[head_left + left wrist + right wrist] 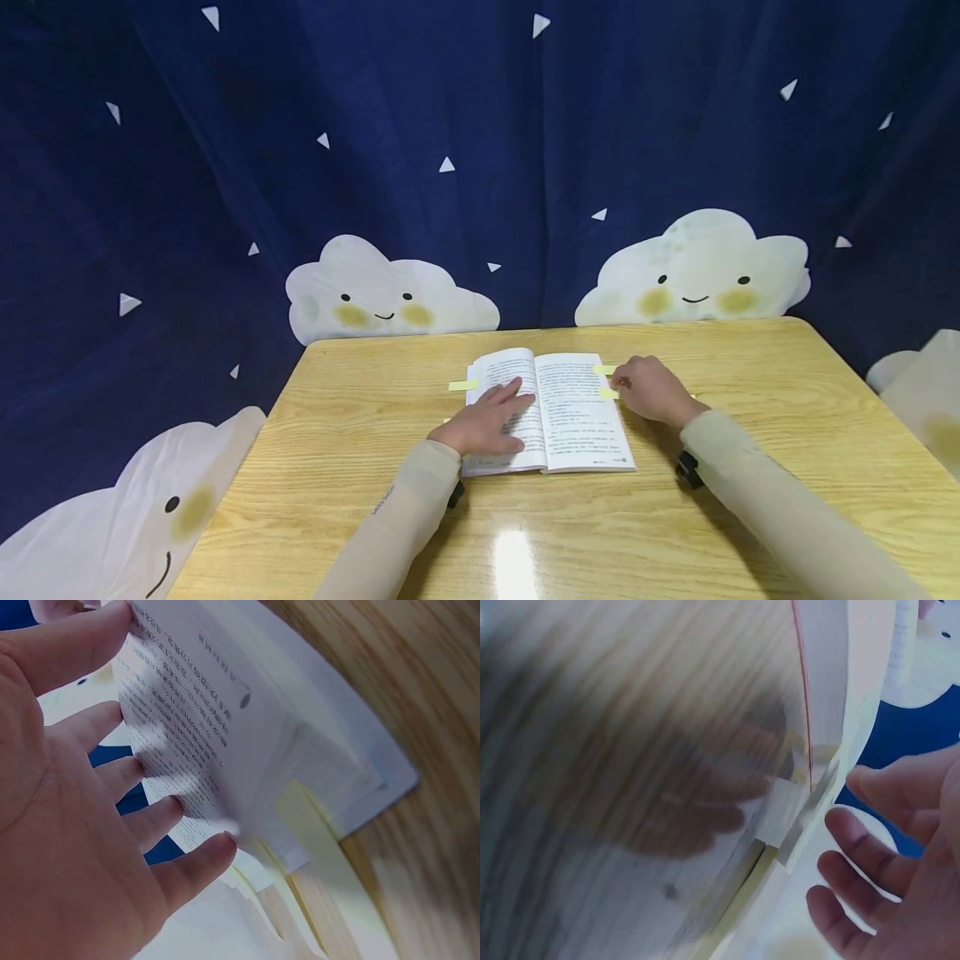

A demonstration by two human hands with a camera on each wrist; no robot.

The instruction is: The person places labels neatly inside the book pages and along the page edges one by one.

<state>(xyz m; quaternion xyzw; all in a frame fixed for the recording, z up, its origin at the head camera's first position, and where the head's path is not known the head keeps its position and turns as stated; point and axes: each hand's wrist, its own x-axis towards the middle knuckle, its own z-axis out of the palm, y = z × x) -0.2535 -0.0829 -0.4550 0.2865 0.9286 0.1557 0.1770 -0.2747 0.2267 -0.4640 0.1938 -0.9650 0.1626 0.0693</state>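
Observation:
An open book [577,417] with printed pages lies on the table. My left hand [487,421] rests on its left page with the fingers spread; the left wrist view shows that palm [82,817] over the print. At the book's right edge is my right hand [652,390], its fingertips next to the yellow sticky tabs [609,394]. In the right wrist view the fingers [855,889] are loosely bent, with a gap between thumb and fingers and nothing seen held. Another yellow tab [462,385] sticks out from the left edge.
The wooden table [360,392] extends around the book on all sides. Behind it hangs a dark blue curtain [420,92] with white clouds. A small yellow piece [693,397] shows just right of the right hand. A black band [688,469] is on the right wrist.

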